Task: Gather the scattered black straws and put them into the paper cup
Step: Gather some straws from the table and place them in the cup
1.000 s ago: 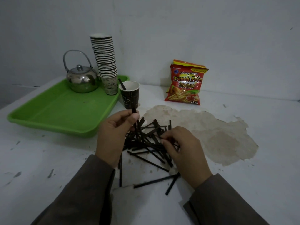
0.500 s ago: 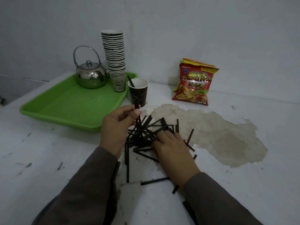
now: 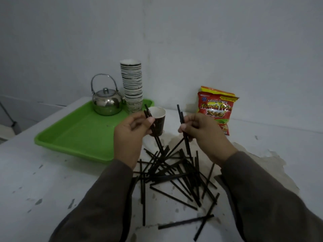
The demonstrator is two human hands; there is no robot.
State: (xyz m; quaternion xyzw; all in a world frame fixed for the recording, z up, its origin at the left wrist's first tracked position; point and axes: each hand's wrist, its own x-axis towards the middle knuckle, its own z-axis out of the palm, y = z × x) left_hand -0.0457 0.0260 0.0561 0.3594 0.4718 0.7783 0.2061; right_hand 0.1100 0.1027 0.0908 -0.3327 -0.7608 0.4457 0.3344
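Both hands were raised over the table (image 3: 43,172), each gripping black straws. With my left hand (image 3: 130,135) I pinched a few straws (image 3: 158,142) between thumb and curled fingers; they slanted down from my fingers toward the pile, their upper ends poking up beside the cup's rim. My right hand (image 3: 203,133) had its fingers curled round two straws (image 3: 181,117) held nearly upright, tips rising above my knuckles.

Nearest to me, a few loose straws (image 3: 185,222) lay apart on the white, scuffed table between my dark sleeves (image 3: 262,198). Just beyond them sat the main pile of scattered black straws (image 3: 174,173), crossing one another in a heap below my hands, beside a brownish patch (image 3: 258,159) where the table's surface had peeled.

Behind my left hand stood the dark paper cup (image 3: 159,121), upright, open mouth showing its white inside, partly hidden by my fingers. To its left lay the green tray (image 3: 78,133), carrying a shiny metal kettle (image 3: 106,103) and, just beside it, a tall stack of paper cups (image 3: 132,84). Farther right, a red French Fries snack bag (image 3: 216,109) leaned against the grey wall (image 3: 227,41).
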